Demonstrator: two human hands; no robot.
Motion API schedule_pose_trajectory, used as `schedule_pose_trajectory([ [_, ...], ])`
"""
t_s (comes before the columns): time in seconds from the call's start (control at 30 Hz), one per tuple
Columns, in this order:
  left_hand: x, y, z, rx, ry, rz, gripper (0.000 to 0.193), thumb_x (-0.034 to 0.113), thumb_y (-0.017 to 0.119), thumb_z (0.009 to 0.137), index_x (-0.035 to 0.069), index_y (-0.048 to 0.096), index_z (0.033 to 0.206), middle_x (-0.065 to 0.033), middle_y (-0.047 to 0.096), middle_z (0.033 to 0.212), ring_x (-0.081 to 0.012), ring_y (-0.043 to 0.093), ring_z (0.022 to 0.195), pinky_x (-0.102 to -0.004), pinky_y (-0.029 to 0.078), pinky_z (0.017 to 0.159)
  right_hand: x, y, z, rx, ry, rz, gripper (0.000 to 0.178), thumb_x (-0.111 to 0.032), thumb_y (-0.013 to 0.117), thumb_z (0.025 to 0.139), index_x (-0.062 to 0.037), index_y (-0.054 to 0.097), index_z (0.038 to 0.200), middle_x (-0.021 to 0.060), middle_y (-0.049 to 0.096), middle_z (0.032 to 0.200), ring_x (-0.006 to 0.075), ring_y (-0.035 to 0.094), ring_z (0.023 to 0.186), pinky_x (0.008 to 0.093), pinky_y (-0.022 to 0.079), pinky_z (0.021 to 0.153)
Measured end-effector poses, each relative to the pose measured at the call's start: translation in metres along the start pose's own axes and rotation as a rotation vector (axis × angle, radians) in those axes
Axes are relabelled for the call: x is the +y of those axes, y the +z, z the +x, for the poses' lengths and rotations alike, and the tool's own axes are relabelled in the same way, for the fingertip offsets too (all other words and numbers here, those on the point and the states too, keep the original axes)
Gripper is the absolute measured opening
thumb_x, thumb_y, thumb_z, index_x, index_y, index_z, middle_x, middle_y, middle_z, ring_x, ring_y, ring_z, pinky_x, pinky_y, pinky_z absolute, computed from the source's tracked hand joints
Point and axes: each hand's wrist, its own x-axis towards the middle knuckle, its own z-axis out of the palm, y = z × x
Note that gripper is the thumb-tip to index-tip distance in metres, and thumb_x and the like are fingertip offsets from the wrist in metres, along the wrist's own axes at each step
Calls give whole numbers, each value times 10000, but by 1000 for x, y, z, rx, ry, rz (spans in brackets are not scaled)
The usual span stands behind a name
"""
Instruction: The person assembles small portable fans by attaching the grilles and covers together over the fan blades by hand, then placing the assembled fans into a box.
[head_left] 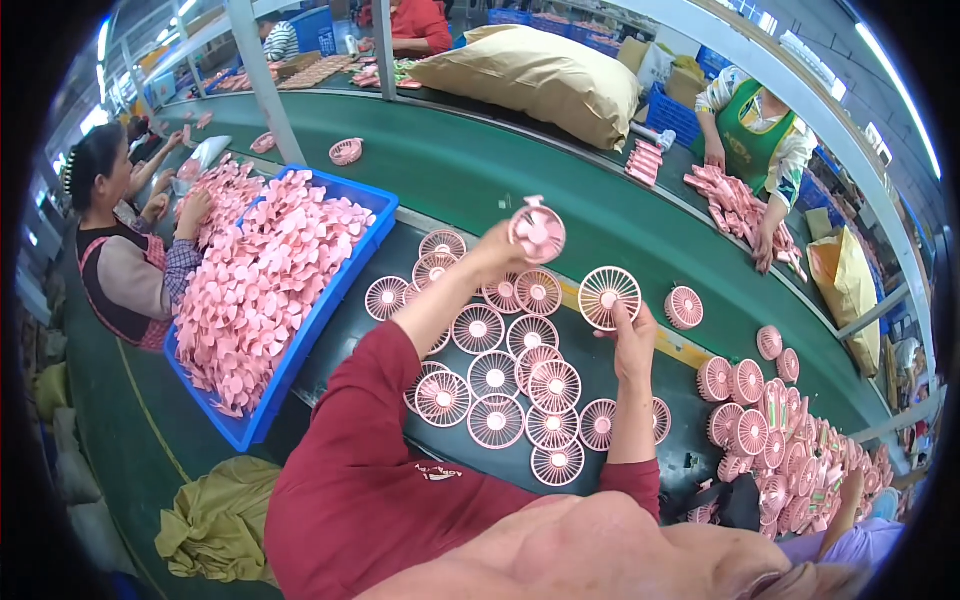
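My left grip (495,256) is closed on the edge of a round pink plastic fan housing (539,234) with blades inside and a small stub on top; I lift it above the near edge of the green conveyor belt (620,215). Some of those fingers are hidden, so I cannot tell exactly how they wrap round it. My right grip (634,346) is pinched, thumb against the lower rim of a round pink plastic grille cover (610,297) with radiating slots, held up to the right of the housing and apart from it.

Between and below my forearms, more pink slotted grilles (495,421) lie spread across the dark green worktop (340,335), several overlapping. To my left sits a blue plastic tray (383,222) heaped with pink plastic fan blades (270,290). Just beyond my right grip, a pink ribbed round fan part (683,307) rests on the belt, and further right is a large pile of pink fan parts (748,432). Across the belt, a co-worker in a green apron (745,140) handles long pink pieces (735,200).
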Motion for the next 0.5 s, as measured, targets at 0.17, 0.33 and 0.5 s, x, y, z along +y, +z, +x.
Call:
schedule_pose_trajectory([
  [0.17, -27, 49, -54, -172, -82, -174, 507, 36, 624, 887, 14, 414, 1348, -144, 584, 1239, -237, 648, 1054, -387, 574, 890, -3, 21, -4, 34, -140, -191, 314, -108, 649, 922, -16, 555, 1206, 59, 666, 1045, 112, 661, 856, 218, 538, 675],
  [0.33, -21, 73, -81, -22, -88, -107, 379, 364, 451, 1042, 95, 478, 1306, -73, 606, 1221, -183, 650, 1038, -389, 546, 895, -5, 35, -14, 69, -486, -576, 446, -78, 624, 889, -17, 533, 1322, 172, 551, 1263, 277, 586, 1130, 366, 481, 936],
  [0.5, -24, 79, -85, 4, 49, -123, 438, 396, 357, 1064, 63, 494, 1314, -69, 624, 1162, -142, 643, 1006, -327, 556, 829, -12, 53, -24, 25, -735, -880, 397, -92, 496, 930, -21, 548, 1316, 220, 488, 1337, 380, 462, 1250, 448, 365, 1061],
])
